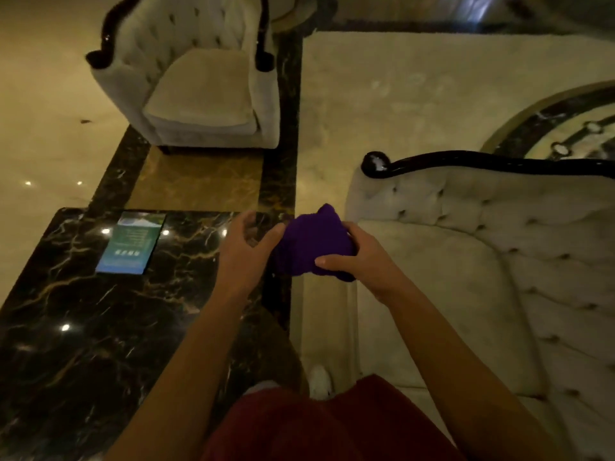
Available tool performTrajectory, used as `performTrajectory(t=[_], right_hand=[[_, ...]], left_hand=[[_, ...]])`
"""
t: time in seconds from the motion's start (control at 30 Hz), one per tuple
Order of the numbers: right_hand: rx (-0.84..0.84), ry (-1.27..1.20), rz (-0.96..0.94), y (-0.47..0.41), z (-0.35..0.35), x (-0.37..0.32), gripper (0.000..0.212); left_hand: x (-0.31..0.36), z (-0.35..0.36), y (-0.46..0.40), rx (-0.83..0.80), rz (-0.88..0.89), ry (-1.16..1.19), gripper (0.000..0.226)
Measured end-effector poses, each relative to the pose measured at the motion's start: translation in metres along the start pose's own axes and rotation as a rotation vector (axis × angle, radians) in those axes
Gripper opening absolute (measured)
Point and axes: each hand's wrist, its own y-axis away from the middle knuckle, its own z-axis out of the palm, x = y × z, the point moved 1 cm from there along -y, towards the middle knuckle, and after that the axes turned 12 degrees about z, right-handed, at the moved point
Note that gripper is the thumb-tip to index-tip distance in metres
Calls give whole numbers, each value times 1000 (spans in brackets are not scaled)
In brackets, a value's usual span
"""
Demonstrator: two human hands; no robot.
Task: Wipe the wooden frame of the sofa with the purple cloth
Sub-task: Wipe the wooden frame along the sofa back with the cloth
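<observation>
1. Purple and soft, the cloth [314, 246] sits bunched between my two hands, held in the air in front of me, above the edge of the sofa [466, 261] seat and beside the dark marble table [83, 327].
2. My right hand [356, 257] is closed around the cloth's right side, thumb on top and fingers wrapped under it.
3. My left hand [243, 247] pinches the cloth's left edge with thumb and fingers; the rest of that hand is loosely curled.
4. I judge the cloth light and limp: it will sag and fold wherever I do not support it, so a wadded pad in one palm should serve better than a loose corner.
5. It looks fuzzy, so it should grip well and not slip from my fingers.
6. The glossy black wooden frame [482, 164] runs along the sofa's top, well apart from the cloth, with a rounded knob at its near end.
7. That curved rail looks smooth and hard; wrapping the cloth around it should follow its shape.
</observation>
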Motion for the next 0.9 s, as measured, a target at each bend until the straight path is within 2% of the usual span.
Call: performTrajectory(t=[0.07, 0.13, 0.27, 0.33, 0.4, 0.53, 0.63, 0.73, 0.77, 0.9], right_hand=[[-42, 105, -25, -17, -22, -14, 68], [-88, 165, -44, -34, -38, -29, 67], [-114, 168, -38, -71, -71, -55, 62], [-97, 136, -51, -92, -85, -67, 61], [-75, 118, -57, -114, -93, -80, 63], [19, 46, -31, -156, -103, -95, 69], [304, -25, -10, -185, -110, -97, 72], [668, -164, 61, -205, -108, -86, 55], [710, -198, 61, -212, -106, -84, 51], [684, -181, 106, -252, -100, -78, 50]], left_hand=[[9, 18, -26, -237, 63, -16, 53], [17, 37, -52, -470, 44, -3, 47], [12, 62, -102, -671, -125, 191, 38], [7, 75, -132, -743, -231, 289, 52], [0, 91, -162, -775, -330, 383, 64], [-8, 112, -223, -708, -376, 450, 45], [-6, 125, -264, -667, -389, 497, 34], [-10, 147, -292, -617, -377, 495, 20], [-12, 157, -298, -612, -343, 467, 19], [-18, 205, -311, -656, -235, 284, 20]])
